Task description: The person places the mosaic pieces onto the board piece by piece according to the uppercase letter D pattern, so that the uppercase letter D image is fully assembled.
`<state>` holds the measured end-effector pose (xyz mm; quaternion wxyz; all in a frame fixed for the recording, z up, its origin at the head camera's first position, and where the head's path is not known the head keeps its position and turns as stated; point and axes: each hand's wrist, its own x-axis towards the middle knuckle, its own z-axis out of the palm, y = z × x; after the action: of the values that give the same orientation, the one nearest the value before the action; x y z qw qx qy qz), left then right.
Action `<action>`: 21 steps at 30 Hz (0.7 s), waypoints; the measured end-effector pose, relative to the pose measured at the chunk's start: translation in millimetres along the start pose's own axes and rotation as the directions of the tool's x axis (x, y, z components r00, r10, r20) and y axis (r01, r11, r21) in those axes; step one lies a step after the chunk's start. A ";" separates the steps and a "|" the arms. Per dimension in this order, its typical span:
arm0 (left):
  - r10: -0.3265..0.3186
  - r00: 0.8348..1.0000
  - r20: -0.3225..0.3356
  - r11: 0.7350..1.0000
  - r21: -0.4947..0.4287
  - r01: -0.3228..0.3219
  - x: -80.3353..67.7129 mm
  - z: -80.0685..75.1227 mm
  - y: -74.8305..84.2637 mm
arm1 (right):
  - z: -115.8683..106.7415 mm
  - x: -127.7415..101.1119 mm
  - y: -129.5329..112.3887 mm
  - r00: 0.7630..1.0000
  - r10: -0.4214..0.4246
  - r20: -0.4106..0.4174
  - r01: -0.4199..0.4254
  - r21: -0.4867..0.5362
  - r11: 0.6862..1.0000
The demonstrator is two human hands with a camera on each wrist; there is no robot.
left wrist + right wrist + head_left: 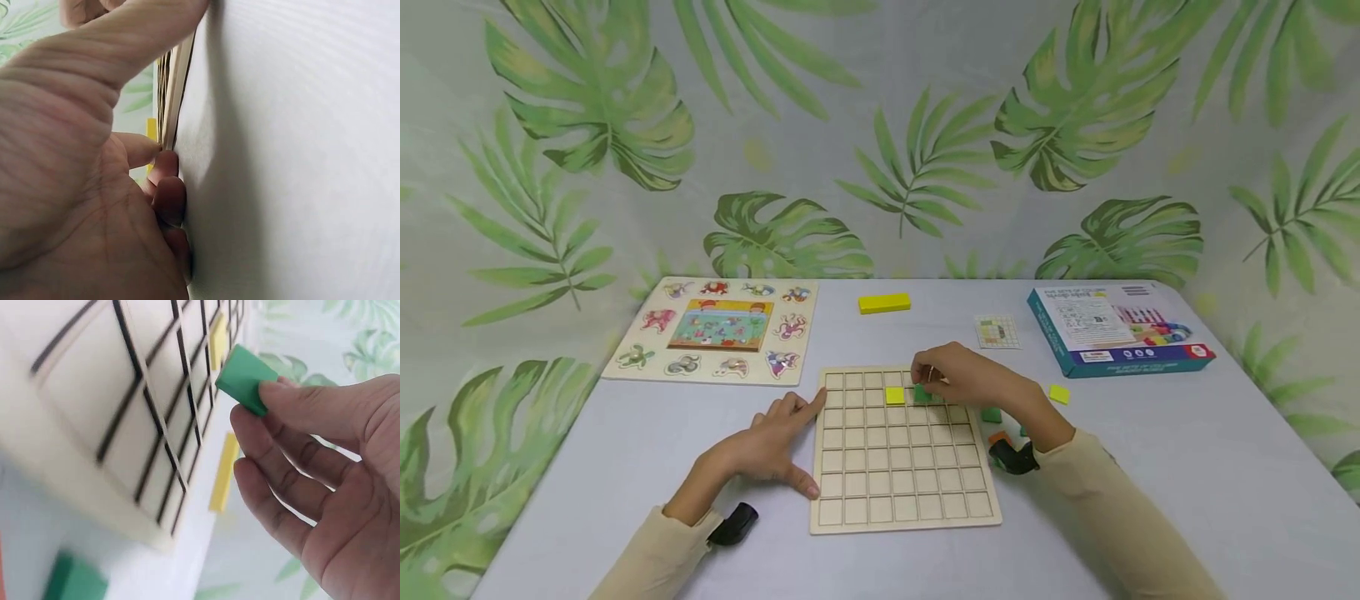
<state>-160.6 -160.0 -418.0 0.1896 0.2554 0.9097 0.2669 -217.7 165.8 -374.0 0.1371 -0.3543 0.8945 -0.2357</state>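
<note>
Green block (245, 379) is hanging pinched in the right hand's (972, 379) fingers (294, 400), just over the wooden grid board (902, 492) beside the yellow tile (895, 396). Left hand (767, 446), fingers straight, is bracing the board's edge; best keeping the block level, squaring it over one cell.

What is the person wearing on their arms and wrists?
Both arms have long beige sleeves. A small black gadget sits at each wrist, one by the left hand and one by the right hand. The hands are bare, with no gloves.
</note>
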 end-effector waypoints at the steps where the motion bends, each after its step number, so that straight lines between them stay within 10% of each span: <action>1: 0.006 1.000 0.000 1.000 -0.004 -0.006 -0.3 -0.1 -0.1 | 1.9 4.1 -1.0 1.000 -0.007 0.007 0.007 0.010 1.000; 21: 0.003 1.000 -0.006 1.000 -0.008 -0.003 -0.5 2.5 -2.2 | 20.6 54.5 -24.5 0.999 -0.048 -0.001 0.048 -0.001 0.999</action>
<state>-159.8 -160.9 -421.1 0.1875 0.2554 0.9088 0.2714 -234.0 105.4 -383.1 0.1305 -0.3755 0.8860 -0.2386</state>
